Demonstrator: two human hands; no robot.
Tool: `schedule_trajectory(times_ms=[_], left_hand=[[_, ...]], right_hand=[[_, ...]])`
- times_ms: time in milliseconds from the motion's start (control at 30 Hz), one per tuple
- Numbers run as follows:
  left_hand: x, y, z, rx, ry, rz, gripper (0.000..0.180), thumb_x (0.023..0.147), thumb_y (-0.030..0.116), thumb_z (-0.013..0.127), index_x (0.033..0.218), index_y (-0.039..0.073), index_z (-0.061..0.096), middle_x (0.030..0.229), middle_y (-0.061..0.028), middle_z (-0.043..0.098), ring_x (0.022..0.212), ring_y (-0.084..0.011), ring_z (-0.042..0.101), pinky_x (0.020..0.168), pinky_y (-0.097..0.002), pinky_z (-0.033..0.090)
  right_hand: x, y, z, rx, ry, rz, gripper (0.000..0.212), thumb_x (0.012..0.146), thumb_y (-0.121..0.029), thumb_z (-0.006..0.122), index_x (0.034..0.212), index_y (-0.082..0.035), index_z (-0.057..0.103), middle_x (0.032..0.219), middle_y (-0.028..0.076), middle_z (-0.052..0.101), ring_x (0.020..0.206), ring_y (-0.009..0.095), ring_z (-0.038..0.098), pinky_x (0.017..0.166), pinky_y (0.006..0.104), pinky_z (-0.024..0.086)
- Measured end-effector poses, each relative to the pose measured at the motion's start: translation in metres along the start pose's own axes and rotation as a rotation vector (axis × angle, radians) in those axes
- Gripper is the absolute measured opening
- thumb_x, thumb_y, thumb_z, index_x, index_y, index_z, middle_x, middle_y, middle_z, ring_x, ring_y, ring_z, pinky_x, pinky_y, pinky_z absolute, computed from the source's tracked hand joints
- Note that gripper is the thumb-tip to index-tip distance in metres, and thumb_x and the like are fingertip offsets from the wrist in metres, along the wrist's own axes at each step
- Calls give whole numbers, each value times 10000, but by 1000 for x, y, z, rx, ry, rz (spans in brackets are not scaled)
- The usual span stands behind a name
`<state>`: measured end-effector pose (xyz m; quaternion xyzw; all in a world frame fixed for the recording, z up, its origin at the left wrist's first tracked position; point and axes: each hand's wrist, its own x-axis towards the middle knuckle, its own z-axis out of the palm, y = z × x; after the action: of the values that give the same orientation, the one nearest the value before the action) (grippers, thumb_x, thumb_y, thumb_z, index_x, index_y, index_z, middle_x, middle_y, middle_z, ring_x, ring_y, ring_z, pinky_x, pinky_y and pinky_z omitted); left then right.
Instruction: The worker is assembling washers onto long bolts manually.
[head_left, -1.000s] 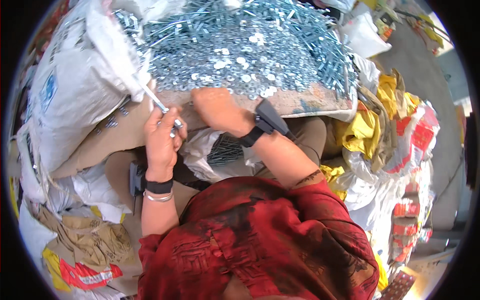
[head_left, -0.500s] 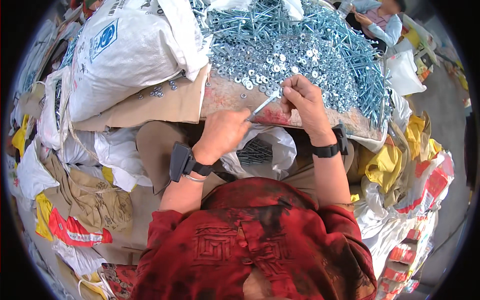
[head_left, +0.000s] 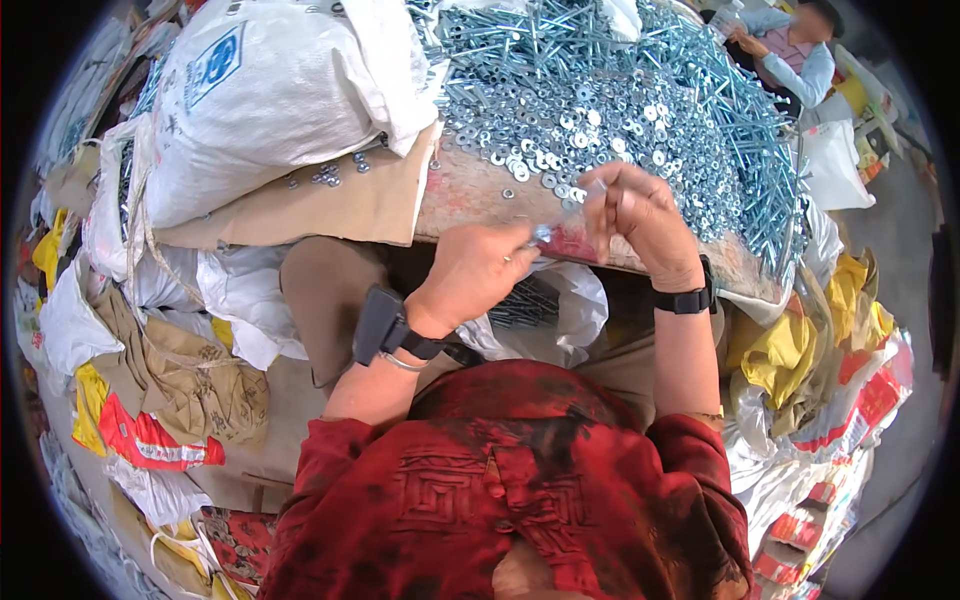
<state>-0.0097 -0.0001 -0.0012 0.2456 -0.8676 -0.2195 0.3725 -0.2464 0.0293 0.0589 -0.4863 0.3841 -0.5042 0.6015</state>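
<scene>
My left hand [head_left: 472, 272] pinches a silvery bolt [head_left: 541, 235] at one end, over the near edge of the work table. The rest of the bolt is smeared by motion and slants up toward my right hand [head_left: 645, 225]. That hand has bent fingers beside the bolt's far end, too blurred to show whether they grip it. Just beyond both hands lies a heap of flat washers [head_left: 570, 140]. Long bolts [head_left: 745, 150] are piled behind and to the right of them. Below my hands, a white bag [head_left: 580, 310] in my lap holds several dark bolts [head_left: 525, 304].
A full white woven sack [head_left: 265, 110] rests on cardboard [head_left: 330, 208] at the left, with some small nuts [head_left: 327, 175] beside it. Crumpled yellow bags [head_left: 785, 350] and brown sacks [head_left: 205, 380] lie around me. Another person [head_left: 790, 50] sits at the far right.
Both hands have shifted slightly right in the picture, and so has the whole scene. The bolt, sharp before with its far end at my right fingertips, is now blurred.
</scene>
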Motion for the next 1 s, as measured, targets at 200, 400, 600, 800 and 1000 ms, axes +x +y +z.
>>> schedule_trajectory(times_ms=[200, 400, 600, 800, 1000], left_hand=[[-1, -12, -17, -809, -7, -769, 138, 923, 146, 674, 1014, 42, 679, 704, 66, 531, 569, 2, 424, 489, -194, 329], [-1, 4, 2, -456, -186, -530, 160, 913, 123, 662, 1022, 5, 671, 648, 31, 511, 608, -45, 450, 538, -254, 376], [-1, 17, 6, -298, -354, -446, 162, 882, 136, 662, 974, 3, 668, 633, -73, 534, 587, -100, 485, 559, -299, 408], [-4, 14, 16, -394, -322, -441, 153, 883, 120, 658, 957, -13, 662, 639, -40, 536, 622, -76, 478, 568, -292, 410], [1, 16, 15, -376, -388, -477, 147, 890, 116, 655, 945, -21, 658, 674, -26, 541, 656, -66, 477, 589, -272, 414]], right_hand=[[-22, 7, -37, -481, 678, -195, 200, 978, -180, 575, 875, -13, 612, 755, 45, 640, 582, 86, 575, 505, 245, 466], [-53, 26, -50, -1506, 622, 89, 114, 867, -128, 620, 923, -39, 665, 918, 159, 667, 827, 385, 634, 723, 437, 498], [-43, 21, -65, -1281, 788, -190, 109, 877, -135, 620, 909, -48, 678, 901, 149, 656, 795, 370, 640, 698, 429, 498], [-40, 27, -79, -1686, 664, 83, 161, 845, -162, 661, 953, -45, 686, 960, 171, 673, 846, 342, 658, 729, 405, 505], [-48, 19, -100, -1317, 869, -141, 113, 857, -167, 645, 885, -60, 665, 932, 148, 675, 791, 358, 652, 698, 438, 502]])
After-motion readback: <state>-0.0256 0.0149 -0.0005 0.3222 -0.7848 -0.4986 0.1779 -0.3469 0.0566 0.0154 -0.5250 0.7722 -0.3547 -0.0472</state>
